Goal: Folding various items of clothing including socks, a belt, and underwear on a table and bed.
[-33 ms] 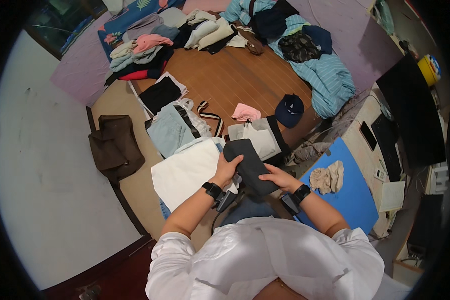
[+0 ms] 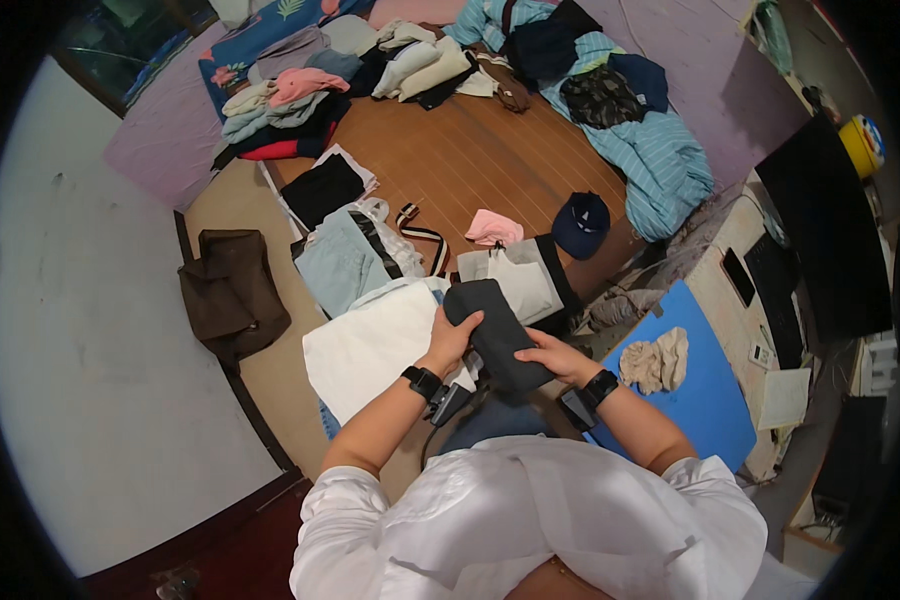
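A dark grey folded cloth, long and flat with rounded corners, is held up in front of my body. My left hand grips its left side, thumb on top and fingers mostly hidden beneath. On the lower right side my right hand closes the same way, thumb over the surface. Below and to the left lies a white cloth, spread flat. Just beyond the held cloth is a light grey and black folded garment. Light blue folded jeans lie farther left.
A brown bag sits at the left. A navy cap, a pink cloth and a striped belt lie on the brown mat. Clothes piles line the back. At right, a beige cloth rests on a blue board beside a monitor.
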### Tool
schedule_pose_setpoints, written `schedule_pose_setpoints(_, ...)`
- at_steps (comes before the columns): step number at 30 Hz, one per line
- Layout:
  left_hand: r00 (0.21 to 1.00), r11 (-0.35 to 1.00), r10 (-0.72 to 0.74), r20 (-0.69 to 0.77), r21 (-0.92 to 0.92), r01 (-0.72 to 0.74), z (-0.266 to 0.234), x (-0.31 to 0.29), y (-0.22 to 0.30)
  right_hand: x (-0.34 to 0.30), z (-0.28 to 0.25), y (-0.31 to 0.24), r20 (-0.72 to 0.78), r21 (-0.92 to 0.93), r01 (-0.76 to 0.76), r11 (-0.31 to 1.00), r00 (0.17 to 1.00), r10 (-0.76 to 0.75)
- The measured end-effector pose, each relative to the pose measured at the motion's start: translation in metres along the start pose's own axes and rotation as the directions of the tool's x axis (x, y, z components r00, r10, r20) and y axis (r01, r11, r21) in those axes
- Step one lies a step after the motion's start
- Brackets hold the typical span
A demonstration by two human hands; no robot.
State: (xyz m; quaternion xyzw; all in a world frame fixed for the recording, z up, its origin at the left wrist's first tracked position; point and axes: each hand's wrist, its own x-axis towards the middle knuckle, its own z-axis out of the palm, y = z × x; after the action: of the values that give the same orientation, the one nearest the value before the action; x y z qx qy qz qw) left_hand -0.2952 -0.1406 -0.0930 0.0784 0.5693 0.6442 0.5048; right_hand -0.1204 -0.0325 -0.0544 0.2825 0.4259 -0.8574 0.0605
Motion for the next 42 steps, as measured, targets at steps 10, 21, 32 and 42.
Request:
schedule_pose_setpoints(10, 0.972, 0.985, 0.153, -0.18, -0.05, -0.164, -0.025, 0.019, 0.091, 0.167, -0.099, 0.023, -0.063, -0.176, -0.085, 0.981, 0.995, 0.075)
schedule_pose_setpoints(21, 0.957, 0.999, 0.034, -0.289, -0.031, -0.045, -0.052, -0.003, 0.106, 0.329, -0.094, 0.078, 0.262, -0.924, 0.21, -0.32, 0.956, -0.129)
schedule_pose_setpoints(32, 0.961, 0.999, -0.005, -0.276, -0.046, -0.009, -0.064, -0.004, 0.095, 0.364, -0.089, 0.075, 0.273, -0.936, 0.205, -0.286, 0.936, -0.222)
schedule_pose_setpoints(42, 0.981, 0.99, 0.09, -0.171, -0.095, -0.107, -0.052, 0.001, 0.123, 0.243, -0.078, -0.17, 0.019, -0.519, 0.666, 0.536, 0.636, -0.771)
